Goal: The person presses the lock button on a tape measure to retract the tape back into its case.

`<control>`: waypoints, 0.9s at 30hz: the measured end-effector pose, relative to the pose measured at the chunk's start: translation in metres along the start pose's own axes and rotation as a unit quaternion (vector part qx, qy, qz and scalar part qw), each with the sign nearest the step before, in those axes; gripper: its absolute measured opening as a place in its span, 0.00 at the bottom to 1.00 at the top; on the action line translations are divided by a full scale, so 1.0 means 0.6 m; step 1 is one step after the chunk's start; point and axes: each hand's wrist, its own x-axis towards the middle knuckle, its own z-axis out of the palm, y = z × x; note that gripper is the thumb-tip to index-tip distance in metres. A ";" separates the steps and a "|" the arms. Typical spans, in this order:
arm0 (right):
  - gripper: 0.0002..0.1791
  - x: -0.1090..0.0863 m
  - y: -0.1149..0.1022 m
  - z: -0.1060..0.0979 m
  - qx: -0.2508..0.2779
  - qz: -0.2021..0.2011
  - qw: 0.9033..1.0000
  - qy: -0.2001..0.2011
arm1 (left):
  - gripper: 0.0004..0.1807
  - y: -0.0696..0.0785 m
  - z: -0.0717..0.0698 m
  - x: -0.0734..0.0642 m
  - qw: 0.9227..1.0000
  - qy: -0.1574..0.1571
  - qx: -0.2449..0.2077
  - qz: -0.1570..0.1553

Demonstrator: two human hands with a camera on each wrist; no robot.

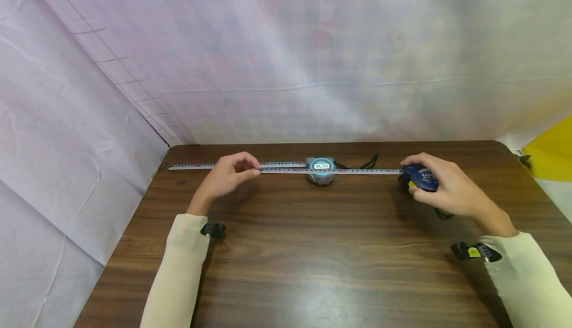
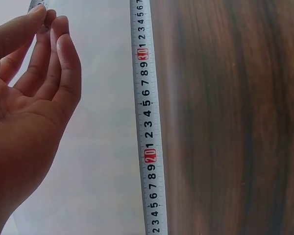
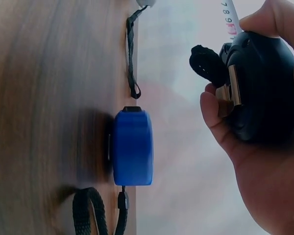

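My left hand point(image 1: 230, 171) pinches the end of a raised tape blade point(image 1: 286, 170) between thumb and fingertips. My right hand point(image 1: 451, 184) grips the dark tape measure point(image 3: 267, 88) from which that blade runs out. A metal clip shows on its side in the right wrist view. Beneath the stretched blade sits a grey tape measure point(image 1: 319, 176) with a lit display. Its own blade point(image 2: 149, 127) lies along the table toward the left, with numbers showing. A blue tape measure point(image 3: 132, 147) rests on the table under the right hand; in the head view it is hard to separate from the held one.
The brown wooden table point(image 1: 304, 248) ends at a pale cloth backdrop point(image 1: 277, 60). A black wrist strap point(image 1: 368, 162) trails right of the grey tape measure. Another black strap point(image 3: 90, 210) loops beside the blue one. Yellow material point(image 1: 551, 144) hangs at the far right.
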 end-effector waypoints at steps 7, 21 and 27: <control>0.35 0.005 -0.007 0.005 0.000 -0.006 1.000 0.005 | 0.05 0.003 0.008 0.004 1.000 -0.003 -0.004 0.000; 0.36 0.013 -0.021 0.025 0.007 -0.030 1.000 -0.003 | 0.03 0.010 0.027 0.011 1.000 -0.023 -0.010 0.008; 0.37 0.015 -0.028 0.032 0.010 -0.045 0.999 0.003 | 0.03 0.015 0.035 0.014 0.999 -0.036 -0.015 0.009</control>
